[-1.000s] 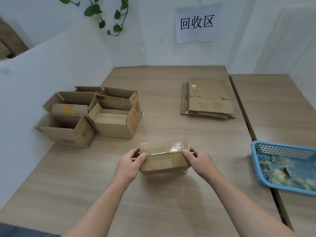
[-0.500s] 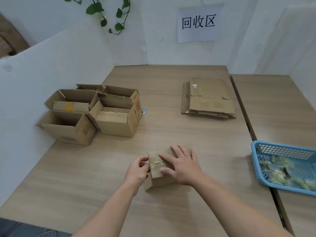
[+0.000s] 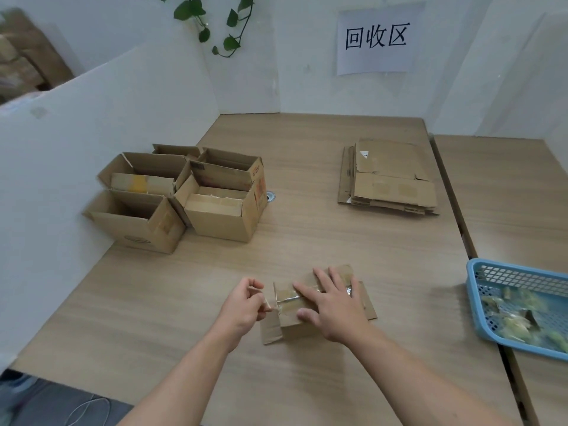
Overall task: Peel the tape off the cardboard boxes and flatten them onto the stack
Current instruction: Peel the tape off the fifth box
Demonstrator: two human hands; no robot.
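Head view of a tape-peeling step at a wooden table (image 3: 307, 235). A small cardboard box (image 3: 295, 327) lies on the table at near centre, directly beneath both hands, with loose flaps splayed flat at its lower left and right ends. The left hand (image 3: 242, 305) is curled, thumb and forefinger pinching the free end of a clear tape (image 3: 287, 301) strip at the box's left end; the rest of the strip runs along the box's top seam. The right hand (image 3: 335, 309) lies flat with fingers straight and spread, pressing down on the top of the box and gripping nothing. At far right on the same table rests the stack of flattened cardboard (image 3: 390, 179), well apart from the hands. At far left, against a white partition (image 3: 92, 127), stands a cluster of open cardboard boxes (image 3: 215, 222), touching one another, flaps raised. A blue basket (image 3: 473, 281) at the right edge holds pale crumpled scraps (image 3: 516, 318), too blurred to identify. On the rear wall hang a paper sign (image 3: 376, 41) with three printed characters and a trailing green plant (image 3: 215, 23).
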